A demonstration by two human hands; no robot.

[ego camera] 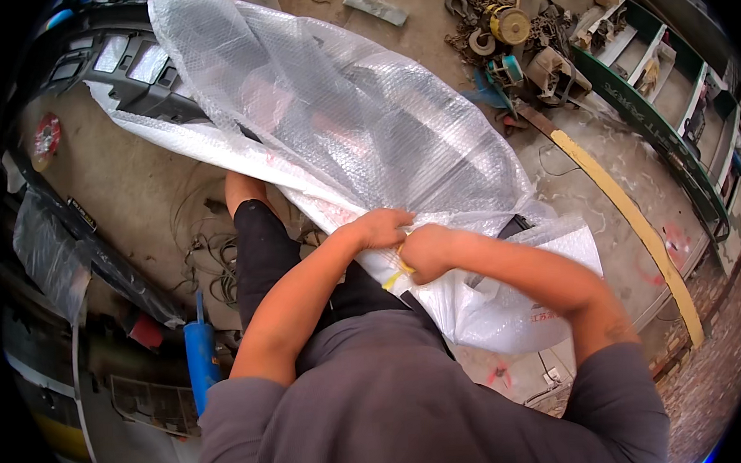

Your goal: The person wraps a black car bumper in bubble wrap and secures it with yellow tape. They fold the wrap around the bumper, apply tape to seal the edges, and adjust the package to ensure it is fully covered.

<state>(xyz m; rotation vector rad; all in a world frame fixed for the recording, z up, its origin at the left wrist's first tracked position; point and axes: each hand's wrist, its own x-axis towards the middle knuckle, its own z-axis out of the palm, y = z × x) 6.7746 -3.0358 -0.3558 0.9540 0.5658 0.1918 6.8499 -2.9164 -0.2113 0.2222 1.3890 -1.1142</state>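
Observation:
Across my lap lies a long black plastic vehicle part, seemingly a bumper [155,79], bare at its far left end. Clear bubble wrap [352,119] covers most of its length, and a white sheet [215,148] runs along the near side. My right hand [427,253] is closed around a thin yellow strip [393,280], whose tail sticks out below. Beside it, almost touching, my left hand [381,228] presses on the wrapping with curled fingers. Its fingertips meet a bit of the yellow strip, but the grip is hidden. Loose wrap and sheet [518,293] bunch at the right end.
A yellow chain hoist [509,24] with hooks and chains lies on the floor beyond the wrap. Right of it are a curved yellow strip [634,230] and a green metal frame [639,85]. Coiled cable [218,271] and a blue cylinder [202,360] are at left.

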